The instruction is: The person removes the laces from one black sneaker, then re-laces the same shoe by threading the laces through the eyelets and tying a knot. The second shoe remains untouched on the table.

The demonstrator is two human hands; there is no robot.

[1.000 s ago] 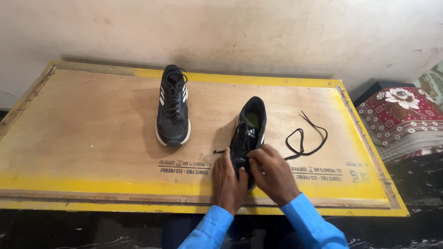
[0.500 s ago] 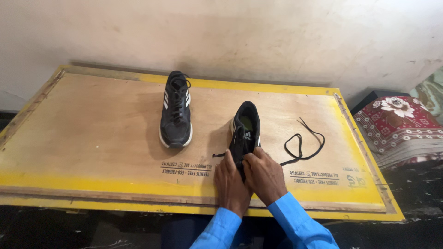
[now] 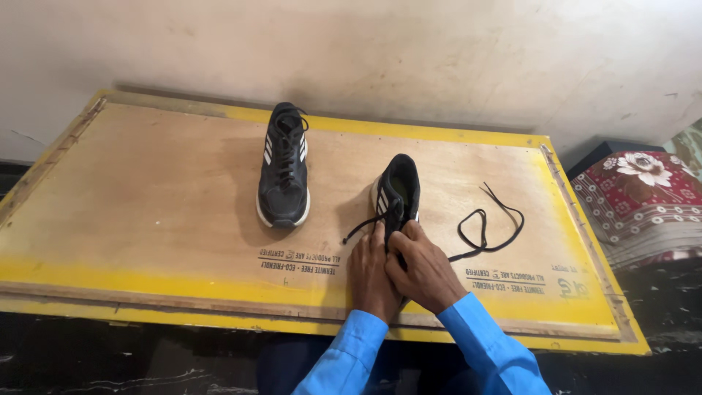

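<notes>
Head view looks down on a plywood board (image 3: 146,197) with a yellow painted border, where both hands work on a black sneaker (image 3: 397,192) at the board's near middle. That sneaker lies with its long axis running near to far, heel end away toward the wall and toe end toward the person, the toe hidden under the hands. Its open mouth shows a greenish insole, and white stripes mark its side. Left hand (image 3: 371,272) and right hand (image 3: 424,269) sit pressed together over the front of the shoe, fingers curled down on the lace area; what exactly each pinches I cannot tell. A black lace (image 3: 488,225) runs from under the right hand and loops loosely across the wood to the right, thin and cord-like, while a short end pokes out on the left side of the shoe. A second black sneaker (image 3: 283,167), fully laced, with a white sole edge, stands well apart to the left, its long axis also near to far. Blue sleeves (image 3: 482,351) cover both forearms. A red floral cloth (image 3: 643,197) lies off the board's right edge.
</notes>
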